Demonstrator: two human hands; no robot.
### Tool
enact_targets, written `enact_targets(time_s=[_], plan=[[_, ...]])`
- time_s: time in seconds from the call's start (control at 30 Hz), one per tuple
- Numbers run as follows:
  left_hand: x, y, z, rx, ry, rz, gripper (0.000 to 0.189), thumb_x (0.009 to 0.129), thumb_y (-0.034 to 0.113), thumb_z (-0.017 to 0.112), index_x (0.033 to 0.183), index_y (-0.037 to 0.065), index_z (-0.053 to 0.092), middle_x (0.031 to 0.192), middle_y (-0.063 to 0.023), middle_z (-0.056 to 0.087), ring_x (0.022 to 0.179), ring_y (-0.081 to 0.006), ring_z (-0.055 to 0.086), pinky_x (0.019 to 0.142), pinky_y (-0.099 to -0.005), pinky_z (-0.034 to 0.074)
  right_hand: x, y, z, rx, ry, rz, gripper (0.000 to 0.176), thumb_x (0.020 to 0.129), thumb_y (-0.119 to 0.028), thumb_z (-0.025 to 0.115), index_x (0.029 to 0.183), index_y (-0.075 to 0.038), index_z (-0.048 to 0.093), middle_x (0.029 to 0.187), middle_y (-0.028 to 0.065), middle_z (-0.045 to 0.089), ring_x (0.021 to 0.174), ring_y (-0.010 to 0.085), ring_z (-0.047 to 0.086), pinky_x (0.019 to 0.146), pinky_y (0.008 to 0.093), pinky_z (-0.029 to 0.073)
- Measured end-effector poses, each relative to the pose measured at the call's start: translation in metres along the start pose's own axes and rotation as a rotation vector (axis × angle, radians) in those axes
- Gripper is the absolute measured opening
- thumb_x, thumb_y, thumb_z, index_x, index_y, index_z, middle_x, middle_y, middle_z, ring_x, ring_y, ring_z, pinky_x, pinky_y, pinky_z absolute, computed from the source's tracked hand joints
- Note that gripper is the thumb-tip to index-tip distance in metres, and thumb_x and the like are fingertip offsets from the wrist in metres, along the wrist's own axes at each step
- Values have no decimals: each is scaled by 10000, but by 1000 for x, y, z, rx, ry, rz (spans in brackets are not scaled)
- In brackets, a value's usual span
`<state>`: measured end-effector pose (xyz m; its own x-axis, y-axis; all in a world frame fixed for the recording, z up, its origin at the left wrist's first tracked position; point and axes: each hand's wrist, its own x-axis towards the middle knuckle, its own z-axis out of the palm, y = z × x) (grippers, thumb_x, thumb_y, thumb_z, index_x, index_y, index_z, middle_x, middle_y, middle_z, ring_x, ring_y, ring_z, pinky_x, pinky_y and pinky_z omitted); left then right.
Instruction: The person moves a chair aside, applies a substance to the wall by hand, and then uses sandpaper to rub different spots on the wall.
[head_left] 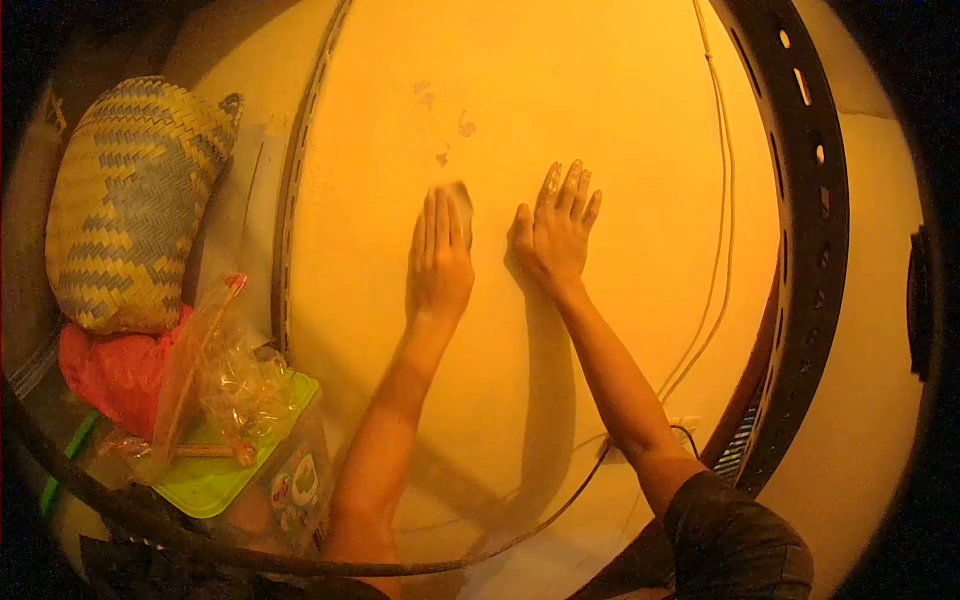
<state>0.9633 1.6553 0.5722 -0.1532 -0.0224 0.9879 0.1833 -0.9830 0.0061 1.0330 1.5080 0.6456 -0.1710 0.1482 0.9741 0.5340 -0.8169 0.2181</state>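
Wall behind both hands: matt, mostly smooth, flaked patches. Woven basket, left of hands: plaited strips. Beside it, 1 bag: clear glossy plastic.

short r slv, dark, prob. blk fabric

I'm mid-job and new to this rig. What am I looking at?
There is no machine: these are a person's bare hands, seen in one picture from a head-worn camera looking forward and down. Both hands are at a yellow-lit wall with small discoloured patches. The left hand seems to press a small, flat, brownish piece, too blurred to identify, against it. The right hand seems to hold nothing, its fingers spread against the wall. At the left, a yellow-and-grey woven bag sits above a pink-red bag, and clear plastic lies on a bright green lid.
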Motion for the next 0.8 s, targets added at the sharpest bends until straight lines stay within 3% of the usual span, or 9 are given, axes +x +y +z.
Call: enact_targets(time_s=[0.1, 0.23, 0.33, 0.43, 0.6, 0.7, 0.73, 0.8], plan=[[11, 4, 0, 33, 32, -4, 558, 988, 90, 485, 1487, -129, 363, 1572, -291, 367, 1472, -406, 360, 1208, -461, 326, -2, 0, -4, -15, -8, -24, 774, 994, -447, 398, 1556, 72, 279, 1616, 351, 204, 1540, 465, 123, 1231, 616, 22], [139, -30, 17, 71, 204, 33, 541, 1023, 146, 473, 1480, -128, 377, 1556, -288, 392, 1473, -386, 361, 1210, -457, 317, -3, -3, -6, 3, -10, -9, 774, 993, -441, 389, 1554, 79, 277, 1612, 360, 204, 1539, 472, 116, 1230, 619, 16], [205, -54, 29, 109, 195, -7, 535, 1028, 163, 467, 1470, -129, 387, 1550, -288, 399, 1467, -382, 368, 1211, -448, 314, -1, -1, -3, 8, -11, -18, 774, 990, -436, 381, 1552, 86, 278, 1611, 364, 199, 1540, 474, 111, 1229, 618, 9], [189, -47, 30, 53, 221, -29, 518, 1015, 120, 451, 1465, -129, 390, 1552, -288, 394, 1464, -390, 370, 1215, -441, 315, -1, -1, -4, 11, -20, -9, 775, 986, -432, 379, 1552, 89, 278, 1611, 366, 199, 1540, 474, 112, 1230, 618, 6], [11, 13, 17, 7, 33, -5, 538, 992, 79, 489, 1476, -128, 376, 1579, -283, 360, 1486, -411, 334, 1217, -470, 311, -3, 0, -4, 17, -12, 3, 777, 983, -433, 398, 1551, 84, 285, 1611, 364, 204, 1539, 469, 124, 1230, 618, 11], [30, 18, 12, -76, 63, 28, 532, 1000, 86, 471, 1477, -130, 374, 1576, -286, 364, 1486, -405, 340, 1217, -465, 312, 0, -2, -5, 38, 6, -15, 772, 983, -435, 412, 1546, 81, 303, 1613, 359, 208, 1536, 466, 140, 1229, 620, 24], [54, 12, 12, 36, 26, 85, 522, 1015, 100, 448, 1478, -130, 373, 1575, -282, 367, 1471, -401, 365, 1215, -469, 319, 0, -1, -3, 36, 16, -18, 771, 984, -435, 413, 1548, 78, 299, 1613, 357, 212, 1535, 467, 146, 1229, 621, 32], [117, 1, 23, 6, 130, 19, 522, 1022, 126, 445, 1476, -124, 384, 1574, -273, 374, 1463, -388, 379, 1216, -466, 319, -2, 0, -1, 29, 28, -10, 771, 985, -435, 413, 1551, 76, 296, 1613, 354, 216, 1533, 467, 153, 1229, 622, 40]])
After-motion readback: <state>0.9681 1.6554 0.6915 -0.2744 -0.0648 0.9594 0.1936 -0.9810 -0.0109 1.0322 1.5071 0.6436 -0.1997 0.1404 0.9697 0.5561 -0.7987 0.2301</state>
